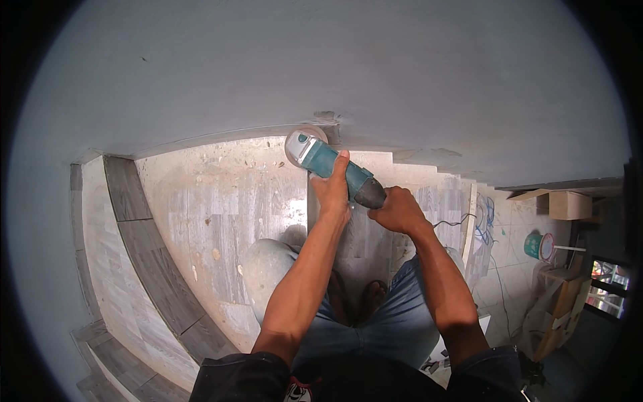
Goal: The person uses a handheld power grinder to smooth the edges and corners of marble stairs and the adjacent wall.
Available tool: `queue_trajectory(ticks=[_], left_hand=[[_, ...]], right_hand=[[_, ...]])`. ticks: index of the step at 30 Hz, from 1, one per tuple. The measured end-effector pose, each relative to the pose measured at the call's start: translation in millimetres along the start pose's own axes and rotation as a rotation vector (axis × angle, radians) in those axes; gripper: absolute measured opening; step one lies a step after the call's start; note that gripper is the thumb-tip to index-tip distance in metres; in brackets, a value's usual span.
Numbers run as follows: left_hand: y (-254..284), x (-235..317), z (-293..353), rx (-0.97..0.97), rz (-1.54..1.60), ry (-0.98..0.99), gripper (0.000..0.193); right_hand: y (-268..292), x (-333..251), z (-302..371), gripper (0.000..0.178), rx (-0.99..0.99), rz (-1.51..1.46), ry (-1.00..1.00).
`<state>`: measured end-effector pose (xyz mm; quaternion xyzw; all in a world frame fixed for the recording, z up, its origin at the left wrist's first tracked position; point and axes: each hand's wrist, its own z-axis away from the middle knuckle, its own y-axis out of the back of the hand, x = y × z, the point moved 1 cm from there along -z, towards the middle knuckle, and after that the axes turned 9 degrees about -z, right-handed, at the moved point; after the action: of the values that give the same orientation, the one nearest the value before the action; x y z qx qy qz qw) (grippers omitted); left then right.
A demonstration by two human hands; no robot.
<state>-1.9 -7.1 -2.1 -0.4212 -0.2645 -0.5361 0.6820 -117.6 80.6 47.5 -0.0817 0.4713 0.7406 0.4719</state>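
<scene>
A teal angle grinder [323,158] with a silver head and black rear grip lies across the middle of the view. Its round disc [292,149] is at the foot of the grey wall [321,60], close to a dark strip of tile there; whether it touches cannot be made out. My left hand [331,189] wraps round the grinder's body from beneath, thumb on top. My right hand [400,210] is closed round the black rear end, from which a dark cord [450,222] runs off to the right.
Wood-patterned tiled steps [154,268] rise on the left. Below my knees lies a dusty tiled floor [221,221]. To the right are a tangled blue cord [487,218], a teal bucket [538,246], a cardboard box [569,205] and a leaning brown carton [562,308].
</scene>
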Motion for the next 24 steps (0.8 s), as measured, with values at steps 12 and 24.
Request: queue_trajectory(ticks=[12, 24], left_hand=[[0.7, 4.1, 2.3, -0.054, -0.038, 0.011, 0.070], [0.3, 5.2, 1.6, -0.046, -0.041, 0.046, 0.080]], right_hand=[[0.1, 0.2, 0.3, 0.041, -0.005, -0.007, -0.010], [0.7, -0.8, 0.0, 0.039, -0.025, -0.037, -0.024]])
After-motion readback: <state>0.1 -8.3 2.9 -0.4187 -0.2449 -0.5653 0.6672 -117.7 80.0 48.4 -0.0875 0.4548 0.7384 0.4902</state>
